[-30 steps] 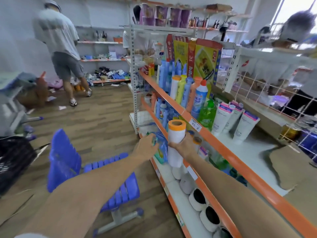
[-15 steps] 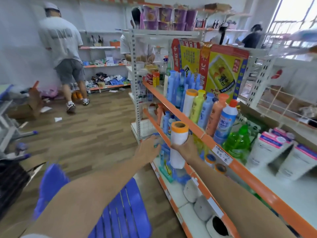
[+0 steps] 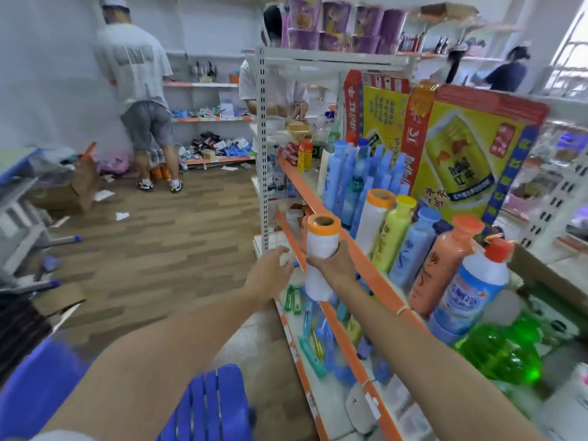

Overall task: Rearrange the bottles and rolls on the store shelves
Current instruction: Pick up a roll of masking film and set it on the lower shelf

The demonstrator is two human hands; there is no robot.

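My right hand (image 3: 334, 265) grips a white roll with an orange top rim (image 3: 321, 246), held upright in front of the orange shelf edge (image 3: 372, 275). My left hand (image 3: 270, 272) hovers just left of the roll, fingers apart, holding nothing. On the shelf behind stand a similar orange-topped white roll (image 3: 375, 218), a yellow bottle (image 3: 393, 230), blue bottles (image 3: 410, 249), an orange bottle (image 3: 442, 262), a white-blue bottle with a red cap (image 3: 471, 291) and a green bottle (image 3: 499, 348). More rolls lie on the lower shelf (image 3: 359, 405), blurred.
A blue plastic chair (image 3: 210, 405) is just below my arms. A person in a white shirt (image 3: 140, 90) stands at the far wall shelves; another is behind the shelf upright (image 3: 262, 148). Yellow-red boxes (image 3: 461, 154) back the bottles. Cardboard and litter lie on the wood floor.
My view has moved forward along the shelving. My right hand has lifted the roll from the lower shelf level up to the middle shelf edge. My left hand stayed alongside it.
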